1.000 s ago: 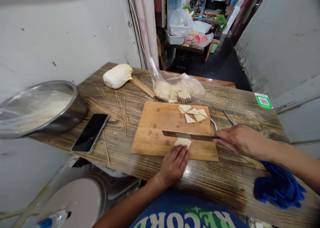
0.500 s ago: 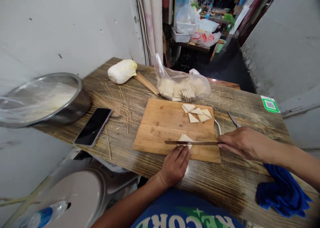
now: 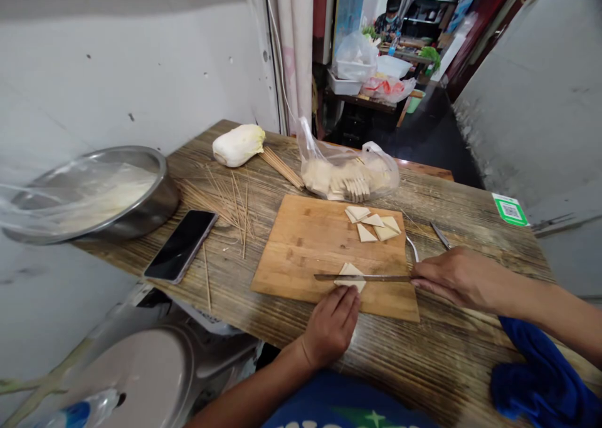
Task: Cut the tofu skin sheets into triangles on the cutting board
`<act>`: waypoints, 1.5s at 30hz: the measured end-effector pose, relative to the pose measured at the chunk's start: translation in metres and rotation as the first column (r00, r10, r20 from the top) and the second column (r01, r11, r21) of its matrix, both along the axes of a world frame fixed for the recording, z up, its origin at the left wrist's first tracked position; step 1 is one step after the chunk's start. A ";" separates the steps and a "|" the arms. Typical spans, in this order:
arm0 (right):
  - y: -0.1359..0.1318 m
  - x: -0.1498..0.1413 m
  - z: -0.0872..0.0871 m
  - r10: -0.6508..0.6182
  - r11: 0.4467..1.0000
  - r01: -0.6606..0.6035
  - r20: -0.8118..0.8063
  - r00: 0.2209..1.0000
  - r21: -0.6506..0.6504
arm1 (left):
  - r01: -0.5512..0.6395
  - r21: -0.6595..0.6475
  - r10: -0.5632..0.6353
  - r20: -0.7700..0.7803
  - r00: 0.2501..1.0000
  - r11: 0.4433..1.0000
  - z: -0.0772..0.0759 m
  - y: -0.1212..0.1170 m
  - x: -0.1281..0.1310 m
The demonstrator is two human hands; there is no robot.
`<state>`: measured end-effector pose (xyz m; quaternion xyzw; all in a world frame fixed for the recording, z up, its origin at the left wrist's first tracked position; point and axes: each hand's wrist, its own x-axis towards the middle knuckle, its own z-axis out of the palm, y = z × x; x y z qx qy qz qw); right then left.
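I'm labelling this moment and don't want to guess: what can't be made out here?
In the head view:
Long metal knife: handle hidden by the right hand.
Pale, flat, stacked pieces: exact count unclear, partly covered by the knife and left hand.
Silver metal scissors: handles hidden by the right hand.
Crumpled blue cloth: cut off at lower right.
Green-and-white card: print too small to read.

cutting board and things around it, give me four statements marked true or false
1. The right hand holds a long metal-bladed knife. True.
2. The left hand touches pale flat food slices on the light-brown wooden cutting board. True.
3. The black-screened rectangular phone lies on the board. False: the phone lies left of it, on the brown wooden table.
4. The crumpled blue cloth is under the left hand. False: the cloth lies on the person's right.
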<state>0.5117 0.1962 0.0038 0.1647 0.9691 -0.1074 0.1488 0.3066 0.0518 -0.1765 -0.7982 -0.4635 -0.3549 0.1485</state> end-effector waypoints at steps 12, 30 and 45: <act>0.012 -0.005 0.003 0.028 0.997 -0.031 0.046 0.999 0.068 | 0.001 0.026 -0.001 0.005 1.000 1.000 0.004 0.002 -0.001; 0.022 -0.015 0.003 0.146 0.976 -0.155 0.074 0.987 0.150 | 0.057 -0.002 -0.057 0.020 0.998 0.998 0.006 0.003 -0.005; 0.024 -0.028 0.011 0.171 0.955 -0.169 0.013 0.985 0.242 | 0.074 -0.089 -0.069 0.052 0.996 0.993 -0.005 0.001 -0.006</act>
